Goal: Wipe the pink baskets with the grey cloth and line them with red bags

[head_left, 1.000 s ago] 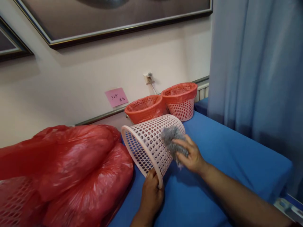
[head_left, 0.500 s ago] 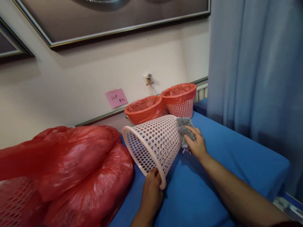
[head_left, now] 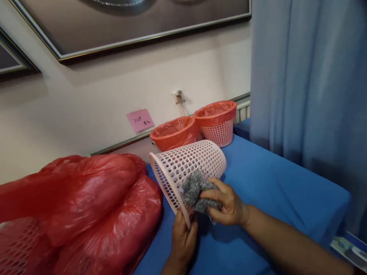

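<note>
A pale pink perforated plastic wastebasket [head_left: 186, 158] lies tilted on its side above the blue-covered surface, its open mouth facing left. My left hand [head_left: 183, 235] grips the lower part of its rim, fingers on one side and thumb on the other. In my right hand [head_left: 226, 202] is a bunched grey fluffy cloth [head_left: 197, 191], pressed against the outside of the basket near the rim. The cloth and hand hide part of the basket's lower side.
Two wastebaskets with red liners, one on the left [head_left: 173, 133] and one on the right [head_left: 216, 124], stand behind by the wall. Red plastic bags [head_left: 109, 202] fill the left side. A blue curtain [head_left: 309, 76] hangs at right over the blue-covered bed [head_left: 286, 191].
My right hand has moved the cloth from the basket's base end leftward and down to near the rim. My left hand still grips the rim, its thumb now visible.
</note>
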